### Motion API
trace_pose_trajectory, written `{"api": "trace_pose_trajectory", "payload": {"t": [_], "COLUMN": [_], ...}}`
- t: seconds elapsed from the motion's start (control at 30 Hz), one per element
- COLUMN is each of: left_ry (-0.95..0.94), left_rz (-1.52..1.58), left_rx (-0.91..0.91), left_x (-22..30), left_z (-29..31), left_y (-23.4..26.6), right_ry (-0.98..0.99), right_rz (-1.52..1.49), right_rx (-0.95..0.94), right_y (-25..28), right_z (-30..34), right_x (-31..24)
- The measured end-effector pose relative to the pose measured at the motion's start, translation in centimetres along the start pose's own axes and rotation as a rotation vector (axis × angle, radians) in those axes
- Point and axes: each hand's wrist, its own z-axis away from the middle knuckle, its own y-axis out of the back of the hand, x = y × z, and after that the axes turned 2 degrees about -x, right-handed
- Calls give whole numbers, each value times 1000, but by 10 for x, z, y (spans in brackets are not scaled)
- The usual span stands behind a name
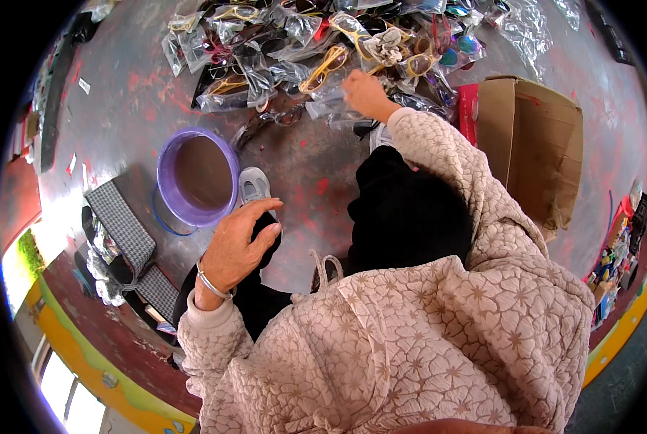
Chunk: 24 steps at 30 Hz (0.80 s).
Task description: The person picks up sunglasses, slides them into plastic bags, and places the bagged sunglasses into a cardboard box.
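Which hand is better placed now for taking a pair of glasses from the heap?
Probably the right hand: it is at the near edge of the heap of glasses, while the left hand is open and much farther back, nearer the purple bucket.

No lettering can be read, though the red panel (pixel 468 110) by the cardboard box (pixel 548 141) perhaps bears some.

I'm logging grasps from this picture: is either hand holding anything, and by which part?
The left hand holds nothing. The right hand is at the near edge of the sunglasses pile, but whether it grips anything there cannot be told.
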Motion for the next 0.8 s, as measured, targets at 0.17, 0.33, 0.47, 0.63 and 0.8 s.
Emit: {"api": "trace_pose_trajectory", "payload": {"t": [0.17,0.33,0.47,0.63,0.8], "left_ry": [36,23,21,27,26], "left_rz": [26,27,45,21,19], "left_rx": [-61,-52,-47,-64,-48], "left_x": [0,-2,-2,-1,-3], "left_z": [-5,-6,-4,-7,-5], "left_y": [-3,-7,-10,-9,-11], "right_ry": [-285,-526,-740,-991,-984], "right_rz": [-416,-1149,-1224,-1328,-822], "right_rx": [133,56,57,294,711], "right_y": [5,2,-6,-30,-47], "right_z": [-1,0,8,14,33], "right_x": [52,60,64,84,125]}}
